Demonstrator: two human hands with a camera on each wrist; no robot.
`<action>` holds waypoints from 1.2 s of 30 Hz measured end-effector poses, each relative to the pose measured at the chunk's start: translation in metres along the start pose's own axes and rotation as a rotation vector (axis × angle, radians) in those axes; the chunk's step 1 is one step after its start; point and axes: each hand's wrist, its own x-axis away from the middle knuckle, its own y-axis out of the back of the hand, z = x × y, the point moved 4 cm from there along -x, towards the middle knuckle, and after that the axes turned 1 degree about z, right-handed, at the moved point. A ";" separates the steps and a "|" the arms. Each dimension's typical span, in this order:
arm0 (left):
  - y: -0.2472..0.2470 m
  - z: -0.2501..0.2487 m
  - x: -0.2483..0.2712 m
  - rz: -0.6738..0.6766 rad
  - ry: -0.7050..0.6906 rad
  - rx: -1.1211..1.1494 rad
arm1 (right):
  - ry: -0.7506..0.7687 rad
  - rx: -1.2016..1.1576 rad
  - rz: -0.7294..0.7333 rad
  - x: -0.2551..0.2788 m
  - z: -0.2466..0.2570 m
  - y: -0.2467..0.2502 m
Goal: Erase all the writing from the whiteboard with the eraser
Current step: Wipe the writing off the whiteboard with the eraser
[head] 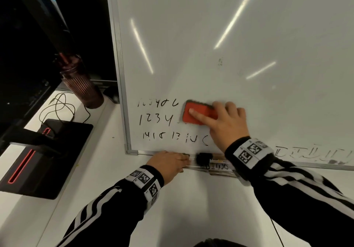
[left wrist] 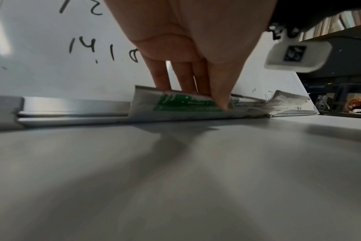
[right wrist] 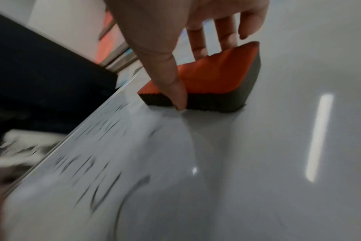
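The writing (head: 159, 121) that is left is found on the lower left of the whiteboard (head: 210, 45), just to the left of the eraser (head: 199, 112). The eraser is held flat on the board by the right hand (head: 226, 122), thumb and fingers curled round it, its long side lying across. The tray (left wrist: 175, 106) is pinched by the left hand (head: 168, 165), farther from the eraser.
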 end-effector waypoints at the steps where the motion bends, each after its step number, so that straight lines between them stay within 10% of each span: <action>1: 0.000 0.000 0.001 -0.003 0.001 0.003 | -0.054 0.002 -0.036 -0.007 -0.007 0.006; 17: 0.002 0.016 0.014 -0.028 0.046 0.110 | -0.115 -0.014 -0.015 0.000 -0.009 0.003; 24: 0.004 0.027 0.024 -0.055 0.091 0.152 | 0.175 -0.035 0.140 0.024 0.038 -0.025; 31: 0.002 0.029 0.026 -0.068 0.101 0.178 | -0.054 -0.030 -0.043 -0.029 0.015 0.003; 36: 0.001 0.031 0.025 -0.068 0.100 0.168 | 0.192 -0.036 0.067 0.001 0.054 -0.025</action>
